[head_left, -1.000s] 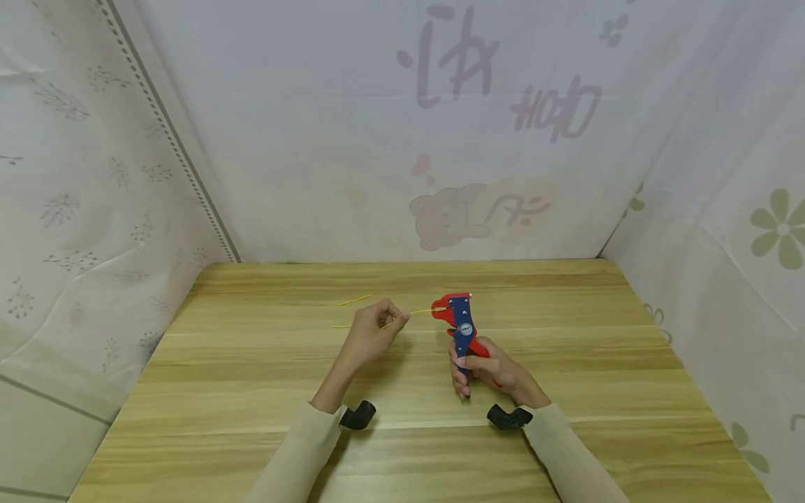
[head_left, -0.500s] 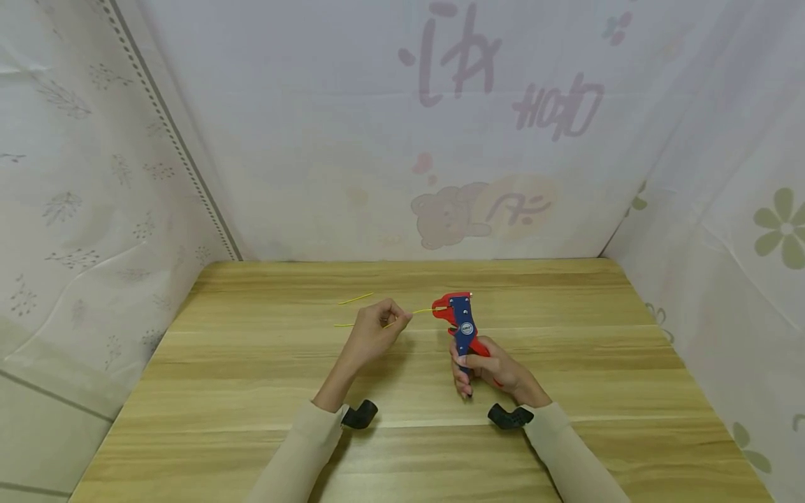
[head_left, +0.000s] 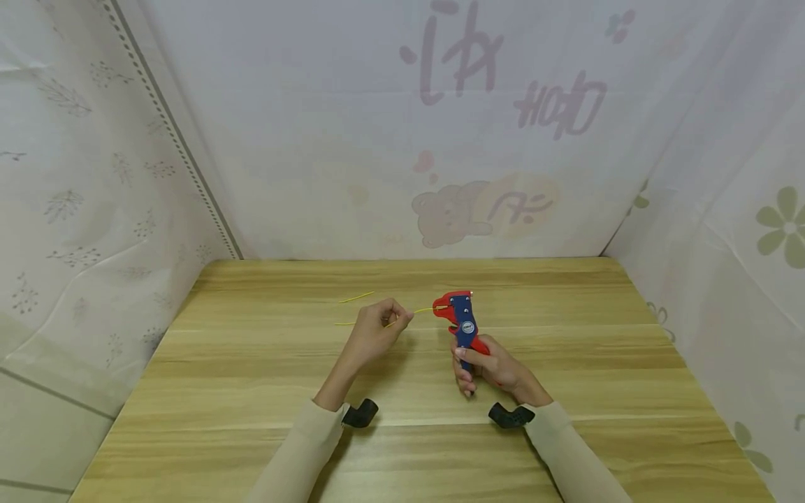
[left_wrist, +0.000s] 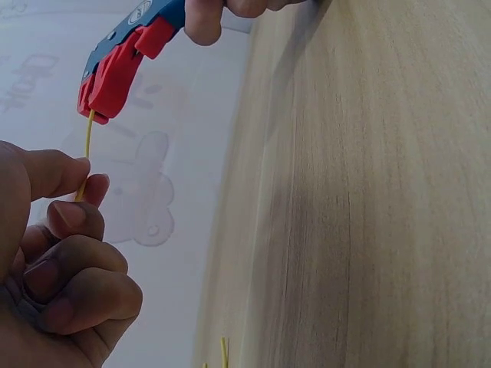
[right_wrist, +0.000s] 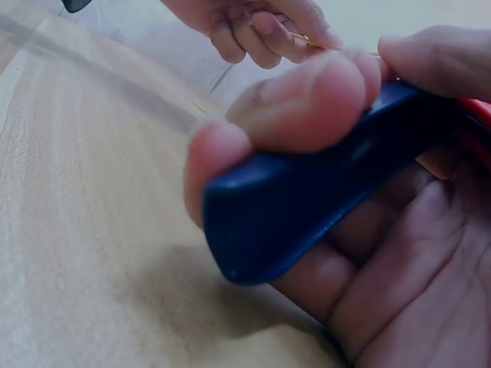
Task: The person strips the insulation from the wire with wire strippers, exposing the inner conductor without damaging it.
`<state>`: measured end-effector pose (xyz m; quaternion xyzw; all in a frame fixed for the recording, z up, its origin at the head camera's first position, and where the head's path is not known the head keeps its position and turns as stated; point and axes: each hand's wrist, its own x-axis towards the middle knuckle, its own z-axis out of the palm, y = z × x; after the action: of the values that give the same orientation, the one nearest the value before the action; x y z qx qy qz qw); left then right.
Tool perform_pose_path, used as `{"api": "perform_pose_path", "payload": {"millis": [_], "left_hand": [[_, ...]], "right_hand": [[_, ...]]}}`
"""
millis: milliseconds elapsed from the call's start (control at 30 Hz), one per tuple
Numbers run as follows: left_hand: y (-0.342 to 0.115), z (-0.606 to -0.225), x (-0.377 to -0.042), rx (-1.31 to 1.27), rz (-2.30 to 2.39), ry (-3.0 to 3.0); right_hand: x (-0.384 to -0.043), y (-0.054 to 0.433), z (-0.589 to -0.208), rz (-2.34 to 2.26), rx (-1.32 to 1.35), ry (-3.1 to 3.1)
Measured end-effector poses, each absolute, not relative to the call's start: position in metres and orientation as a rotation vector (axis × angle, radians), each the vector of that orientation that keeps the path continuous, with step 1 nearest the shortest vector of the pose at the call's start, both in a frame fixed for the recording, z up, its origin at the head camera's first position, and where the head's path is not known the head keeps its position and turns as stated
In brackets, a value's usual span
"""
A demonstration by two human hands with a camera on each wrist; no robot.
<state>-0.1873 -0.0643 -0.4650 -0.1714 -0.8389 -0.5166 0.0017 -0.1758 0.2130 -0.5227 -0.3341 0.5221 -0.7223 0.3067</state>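
Wood-grained desk (head_left: 434, 461), enclosed on three sides by pale printed sheeting (head_left: 302, 105). At 12 o'clock, the back panel (head_left: 314, 188) bears a faint bear (head_left: 443, 218); at 9 o'clock, the left panel (head_left: 119, 230) shows grey sprigs (head_left: 65, 204); at 3 o'clock, the right panel (head_left: 704, 265) carries a green flower (head_left: 786, 202).

The right hand (right_wrist: 406, 268) is gripping a blue handle (right_wrist: 265, 215) close up; beyond, the left hand (right_wrist: 257, 27) is pinching a yellow wire (right_wrist: 301, 37). A wood-grained counter (right_wrist: 77, 230) is spreading at left.
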Motion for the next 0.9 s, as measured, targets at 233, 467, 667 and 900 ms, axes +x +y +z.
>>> {"api": "perform_pose_path", "payload": {"millis": [233,467,667,900], "left_hand": [[-0.0642,-0.4661,-0.188,-0.549,-1.63,-2.656],[-0.063,-0.4667,-0.1873,-0.566,-1.614,-2.675],[-0.0616,-0.4669,-0.1873,-0.609,-1.599,-2.66],[-0.0598,-0.4671,-0.1872,-0.611,-1.609,-2.647]], "right_hand": [[-0.1749,0.2127,-0.521,-1.914,-0.832,1.376],[-0.1737,0.2138,-0.5217,-1.928,-0.796,1.381],[-0.1719,0.2157,-0.5216,-1.944,-0.763,1.376],[-0.1727,0.2165,-0.5207,-1.953,-0.764,1.376]]}}
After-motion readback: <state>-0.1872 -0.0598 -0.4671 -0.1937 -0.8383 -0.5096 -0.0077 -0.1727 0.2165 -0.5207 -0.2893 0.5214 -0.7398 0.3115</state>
